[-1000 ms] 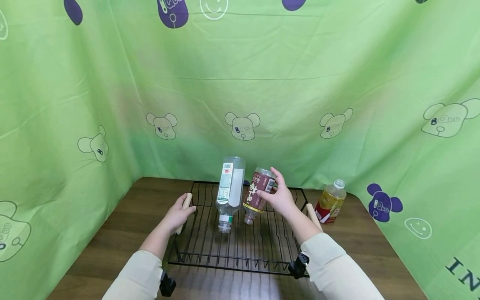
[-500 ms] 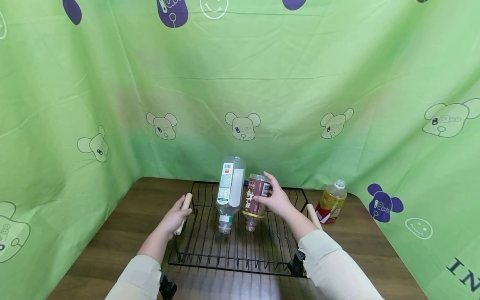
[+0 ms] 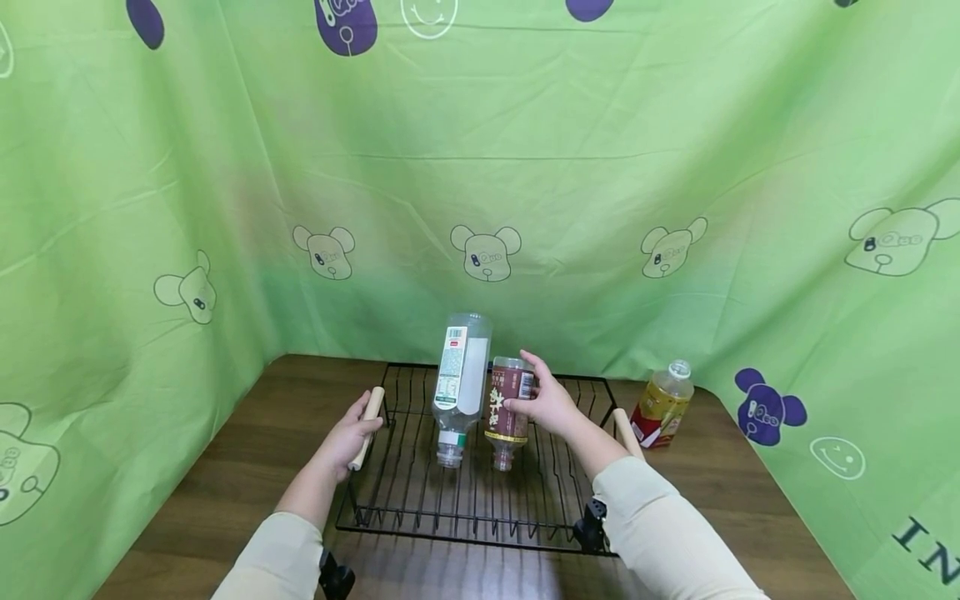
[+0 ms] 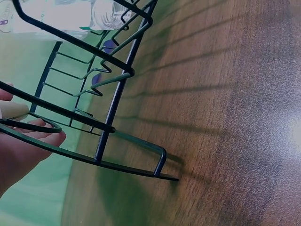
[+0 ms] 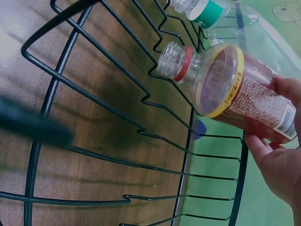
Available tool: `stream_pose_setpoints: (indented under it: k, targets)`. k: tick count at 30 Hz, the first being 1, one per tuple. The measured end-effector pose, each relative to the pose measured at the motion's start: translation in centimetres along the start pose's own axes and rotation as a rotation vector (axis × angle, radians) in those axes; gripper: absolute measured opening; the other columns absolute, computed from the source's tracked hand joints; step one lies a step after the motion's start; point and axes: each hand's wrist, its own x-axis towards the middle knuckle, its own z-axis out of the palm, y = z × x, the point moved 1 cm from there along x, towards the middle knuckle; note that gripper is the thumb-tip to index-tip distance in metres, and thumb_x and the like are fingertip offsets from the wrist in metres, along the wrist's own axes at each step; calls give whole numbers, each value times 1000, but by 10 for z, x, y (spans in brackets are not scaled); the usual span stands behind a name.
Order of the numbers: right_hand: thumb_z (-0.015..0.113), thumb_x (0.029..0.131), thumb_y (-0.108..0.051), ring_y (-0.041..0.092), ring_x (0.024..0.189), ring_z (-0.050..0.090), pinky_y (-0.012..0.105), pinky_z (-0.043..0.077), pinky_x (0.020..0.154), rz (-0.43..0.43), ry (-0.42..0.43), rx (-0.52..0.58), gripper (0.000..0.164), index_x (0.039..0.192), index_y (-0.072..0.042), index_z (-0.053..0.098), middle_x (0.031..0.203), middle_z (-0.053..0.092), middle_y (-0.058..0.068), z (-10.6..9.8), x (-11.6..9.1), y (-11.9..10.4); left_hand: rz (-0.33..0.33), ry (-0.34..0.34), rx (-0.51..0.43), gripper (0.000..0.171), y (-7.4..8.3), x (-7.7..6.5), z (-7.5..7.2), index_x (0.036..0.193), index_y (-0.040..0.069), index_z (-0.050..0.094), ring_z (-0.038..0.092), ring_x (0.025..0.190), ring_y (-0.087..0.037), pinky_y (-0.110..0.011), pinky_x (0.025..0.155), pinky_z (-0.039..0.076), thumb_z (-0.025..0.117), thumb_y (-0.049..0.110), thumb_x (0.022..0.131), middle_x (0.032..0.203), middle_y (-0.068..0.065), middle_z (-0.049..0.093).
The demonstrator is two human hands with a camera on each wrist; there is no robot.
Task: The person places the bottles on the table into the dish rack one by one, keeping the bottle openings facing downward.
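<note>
My right hand (image 3: 550,406) grips a small clear plastic bottle with a maroon label (image 3: 508,404), tilted neck down over the black wire rack (image 3: 420,531). In the right wrist view, the open mouth of this maroon-labelled bottle (image 5: 221,84) has a red ring and sits close above the wires. Beside it, a taller clear bottle with a white label (image 3: 460,375) leans upside down in the rack, a green-and-white band at its neck. At the rack's left side, my left hand (image 3: 351,435) is round the pale wooden handle (image 3: 367,427), its fingers behind it in the left wrist view.
A third bottle with a yellow-and-red label (image 3: 660,406) stands upright on the brown wooden table (image 3: 720,492), right of the rack. The second wooden handle (image 3: 627,432) is near my right forearm. A green printed cloth (image 3: 555,208) hangs behind and at both sides.
My right hand has moved left and down with the maroon-labelled bottle, which is now more upright and lower against the rack. The left hand has shifted slightly along the handle.
</note>
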Motion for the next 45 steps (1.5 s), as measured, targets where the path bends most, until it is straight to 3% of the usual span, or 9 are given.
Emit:
stream_pose_setpoints:
  k: [14, 26, 41, 45]
  targets:
    - [71, 87, -9, 49, 123, 54, 55, 52, 94, 30, -19, -103, 95, 158, -17, 9, 139, 46, 36, 5, 1, -1, 5, -12, -10, 70, 1, -2, 0, 158, 10, 1, 8, 147, -48, -61, 118, 13, 41, 13, 102, 164, -23, -4]
    - [69, 90, -20, 43, 112, 61, 55, 49, 98, 95, 14, -244, 94, 159, -21, 5, 137, 51, 32, 7, 4, -1, 5, -12, -22, 70, 0, -2, 2, 158, 10, 3, 8, 147, -49, -62, 117, 13, 43, 13, 101, 163, -24, -1]
    - [67, 91, -25, 46, 117, 58, 57, 47, 100, 92, -1, -222, 94, 159, -21, 3, 139, 48, 34, 8, 2, -8, 8, -17, -10, 70, 3, -3, 1, 158, 9, 1, 10, 146, -49, -62, 117, 14, 42, 12, 101, 163, -25, -1]
    - [66, 92, -24, 48, 128, 50, 57, 43, 105, 99, -1, -195, 93, 159, -20, 2, 150, 37, 32, 4, 4, -6, 5, -21, -11, 71, 3, -3, 0, 158, 10, 0, 9, 147, -48, -62, 117, 14, 41, 12, 101, 163, -23, -3]
